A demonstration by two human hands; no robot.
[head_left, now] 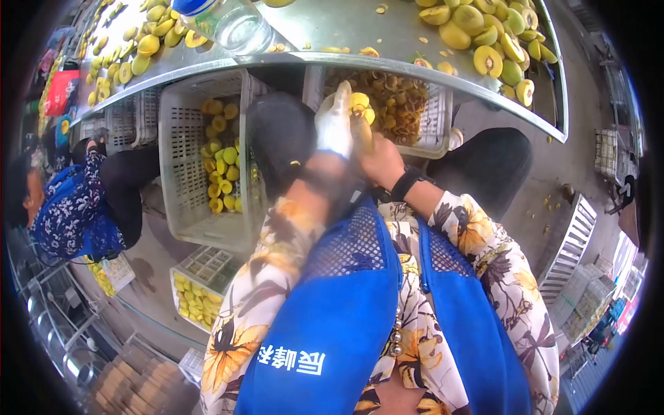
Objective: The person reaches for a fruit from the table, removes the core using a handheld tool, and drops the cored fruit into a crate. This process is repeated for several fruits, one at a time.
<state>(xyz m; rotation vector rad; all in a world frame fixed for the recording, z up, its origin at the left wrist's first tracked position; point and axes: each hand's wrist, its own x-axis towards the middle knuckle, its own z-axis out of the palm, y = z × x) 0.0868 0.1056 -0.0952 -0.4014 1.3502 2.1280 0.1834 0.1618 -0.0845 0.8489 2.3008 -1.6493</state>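
My left hand [333,126] wears a white glove and is closed around a yellow fruit [361,107], its thumb side raised above the crate in front of me. My right hand [381,162], bare with a black band at the wrist, is pressed close against it, fingers curled. A brownish, blurred shape [361,133] lies between the two hands; I cannot tell what it is. Just beyond them, a white crate [437,119] holds many brown and orange fruit pieces [401,104]. To the left, a larger pale crate [181,159] contains yellow fruit halves [223,166].
A metal table [332,59] crosses the front, with fruit halves [487,41] piled right and left and a blue-capped bottle [238,31]. Another crate of yellow fruit [197,301] stands lower left. A person in a blue vest [72,200] sits at left. A slatted crate [567,245] stands at right.
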